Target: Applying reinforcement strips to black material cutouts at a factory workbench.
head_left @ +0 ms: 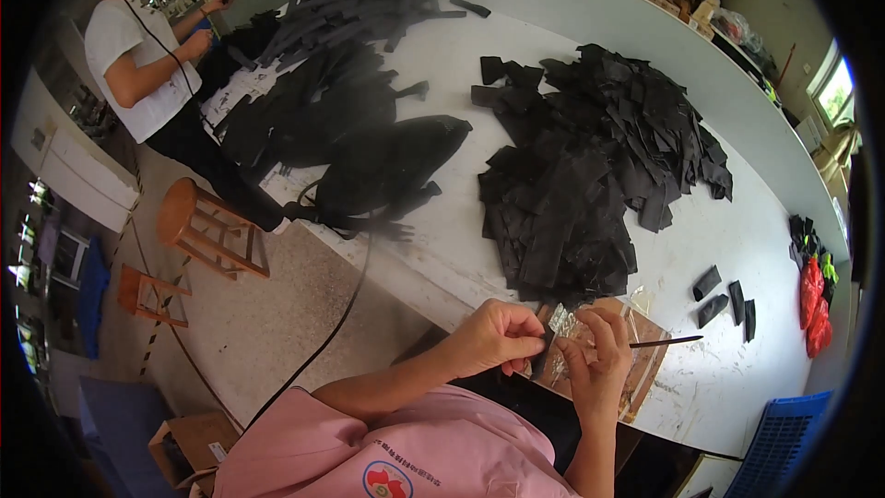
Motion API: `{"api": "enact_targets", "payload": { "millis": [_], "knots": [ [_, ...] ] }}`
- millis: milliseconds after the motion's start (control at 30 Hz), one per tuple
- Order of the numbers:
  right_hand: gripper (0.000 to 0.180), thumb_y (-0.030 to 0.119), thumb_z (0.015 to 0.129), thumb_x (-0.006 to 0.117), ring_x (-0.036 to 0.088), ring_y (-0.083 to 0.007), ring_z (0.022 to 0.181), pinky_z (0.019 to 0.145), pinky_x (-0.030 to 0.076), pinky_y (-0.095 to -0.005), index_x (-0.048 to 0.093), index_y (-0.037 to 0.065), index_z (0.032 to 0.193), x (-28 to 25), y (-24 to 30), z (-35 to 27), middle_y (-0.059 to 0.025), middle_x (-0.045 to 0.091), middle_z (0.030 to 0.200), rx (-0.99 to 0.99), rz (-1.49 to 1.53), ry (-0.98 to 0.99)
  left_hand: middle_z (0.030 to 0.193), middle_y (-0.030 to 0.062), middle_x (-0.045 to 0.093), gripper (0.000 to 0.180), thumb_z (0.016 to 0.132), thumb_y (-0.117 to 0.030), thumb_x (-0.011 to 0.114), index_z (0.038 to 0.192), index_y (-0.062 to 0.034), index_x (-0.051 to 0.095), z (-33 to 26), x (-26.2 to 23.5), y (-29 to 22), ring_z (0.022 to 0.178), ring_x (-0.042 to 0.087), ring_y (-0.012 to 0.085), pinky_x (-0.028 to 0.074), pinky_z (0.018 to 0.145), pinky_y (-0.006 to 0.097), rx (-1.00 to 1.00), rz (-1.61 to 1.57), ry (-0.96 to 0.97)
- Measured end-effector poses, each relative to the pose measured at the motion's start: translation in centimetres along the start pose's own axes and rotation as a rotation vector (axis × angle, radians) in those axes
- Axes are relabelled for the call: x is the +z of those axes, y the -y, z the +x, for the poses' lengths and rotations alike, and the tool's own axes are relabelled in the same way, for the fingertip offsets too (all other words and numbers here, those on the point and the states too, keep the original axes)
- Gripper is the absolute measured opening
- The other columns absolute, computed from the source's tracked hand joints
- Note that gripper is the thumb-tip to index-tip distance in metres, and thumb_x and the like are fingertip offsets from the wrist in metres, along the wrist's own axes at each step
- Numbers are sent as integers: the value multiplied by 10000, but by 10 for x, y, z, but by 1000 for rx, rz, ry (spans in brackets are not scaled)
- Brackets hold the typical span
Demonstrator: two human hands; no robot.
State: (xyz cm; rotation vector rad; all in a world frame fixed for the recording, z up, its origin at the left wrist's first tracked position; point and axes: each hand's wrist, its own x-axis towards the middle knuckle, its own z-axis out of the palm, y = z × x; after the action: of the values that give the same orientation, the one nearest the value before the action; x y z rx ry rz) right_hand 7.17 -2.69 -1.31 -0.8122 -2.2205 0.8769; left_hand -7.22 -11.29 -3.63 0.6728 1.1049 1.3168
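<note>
My left hand (502, 337) is closed in a pinch over the near edge of the table; what its fingertips hold is too small to make out. Close beside it, my right hand (597, 355) has its fingers bent and a thin dark stick (668, 342) sticking out to the right from it. A shiny, crumpled clear piece (563, 320), like plastic film, shows between the hands. Under them lies a brown board (647, 358) with clear strips on it. Just beyond the hands is a big heap of flat black fabric pieces (590, 175).
Several small black rolled pieces (712, 310) lie right of the board on the white table (442, 65). More black pieces (350, 0) are piled at the far left, near a standing person (147, 65). A wooden stool (198, 221), red bags (813, 309) and a blue crate (784, 447) surround the table.
</note>
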Motion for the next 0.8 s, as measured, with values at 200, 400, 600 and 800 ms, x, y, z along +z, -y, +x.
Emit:
{"api": "enact_targets", "payload": {
  "millis": [200,400,600,800],
  "knots": [
    [261,187,684,689,479,-118,610,531,369,-228,559,-20,774,7,9,-13,-52,511,716,32,239,-10,651,69,576,60,757,-24,585,794,20,567,-1,27,-4,526,523,93,400,473,206,466,406,-185],
    [27,-40,688,553,442,-115,513,454,339,-230,554,-31,714,26,3,-10,-59,472,617,55,-24,-155,667,106,563,225,712,15,573,917,-5,483,15,36,31,514,557,191,421,453,269,850,806,-587],
    [46,-54,683,523,458,-100,520,451,340,-207,547,-21,702,35,-29,-11,-39,507,648,90,6,-249,709,21,562,209,725,15,568,913,-24,485,24,22,28,567,495,33,341,437,148,273,-246,-249],
    [58,-18,716,596,453,-69,535,417,336,-184,588,33,743,22,-36,-18,-34,561,736,671,895,-9,701,11,517,217,693,-3,557,905,-15,511,26,0,37,559,468,51,358,473,165,187,-292,49]
  ]
}}
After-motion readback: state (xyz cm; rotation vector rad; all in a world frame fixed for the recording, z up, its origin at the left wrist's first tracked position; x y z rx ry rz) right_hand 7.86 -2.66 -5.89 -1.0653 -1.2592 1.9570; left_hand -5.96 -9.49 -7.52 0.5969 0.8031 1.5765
